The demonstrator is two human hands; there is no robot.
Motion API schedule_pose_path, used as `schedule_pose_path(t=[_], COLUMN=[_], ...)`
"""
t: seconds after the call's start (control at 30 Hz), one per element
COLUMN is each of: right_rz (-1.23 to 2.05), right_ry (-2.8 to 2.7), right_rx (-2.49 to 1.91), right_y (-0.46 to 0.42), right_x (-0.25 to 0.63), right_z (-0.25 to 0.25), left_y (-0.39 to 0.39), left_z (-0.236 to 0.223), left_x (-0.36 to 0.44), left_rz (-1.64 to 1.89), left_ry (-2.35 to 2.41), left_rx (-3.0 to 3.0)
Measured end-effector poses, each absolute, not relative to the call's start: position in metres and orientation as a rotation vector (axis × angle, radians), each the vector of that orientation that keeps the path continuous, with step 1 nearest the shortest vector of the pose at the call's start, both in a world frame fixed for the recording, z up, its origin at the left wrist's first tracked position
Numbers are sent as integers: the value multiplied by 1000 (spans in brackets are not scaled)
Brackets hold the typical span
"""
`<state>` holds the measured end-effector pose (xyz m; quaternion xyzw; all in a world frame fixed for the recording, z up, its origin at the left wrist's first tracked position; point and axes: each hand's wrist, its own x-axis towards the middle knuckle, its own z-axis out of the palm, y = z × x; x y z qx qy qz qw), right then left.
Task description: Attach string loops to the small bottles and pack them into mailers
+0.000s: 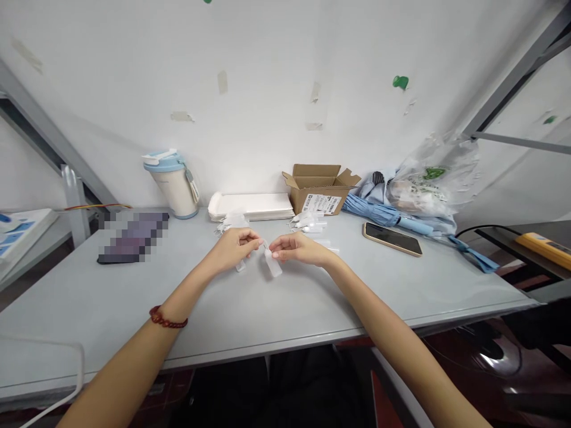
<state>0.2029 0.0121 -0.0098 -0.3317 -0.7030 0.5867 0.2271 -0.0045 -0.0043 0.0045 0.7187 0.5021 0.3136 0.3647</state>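
Note:
Both hands meet over the middle of the desk. My right hand [298,247] is closed, its fingertips pinching the top of a small translucent white plastic piece [273,266] that hangs down. My left hand [236,248] is closed at the thin loop or strap on top of that piece; the exact grip is too small to make out. Another pale piece [240,266] lies just below my left hand. Behind the left hand is a pile of similar white pieces [235,220], and a second pile [308,222] sits behind the right hand.
Along the wall stand a white-and-blue cup [172,185], a stack of white trays [252,205], an open cardboard box [319,193], a folded blue umbrella [379,209] and a plastic bag [428,187]. A phone [392,239] lies right; a dark, blurred-out object [136,238] lies left.

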Motion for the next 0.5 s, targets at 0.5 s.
schedule_pose_path(t=[0.5], right_rz=[885], right_ry=[-2118], right_rx=[-1125], right_y=[6], right_x=[183], right_z=[-28], left_y=[-11], left_z=[2], left_x=[4], left_rz=[771], left_ry=[1176], left_rx=[1850])
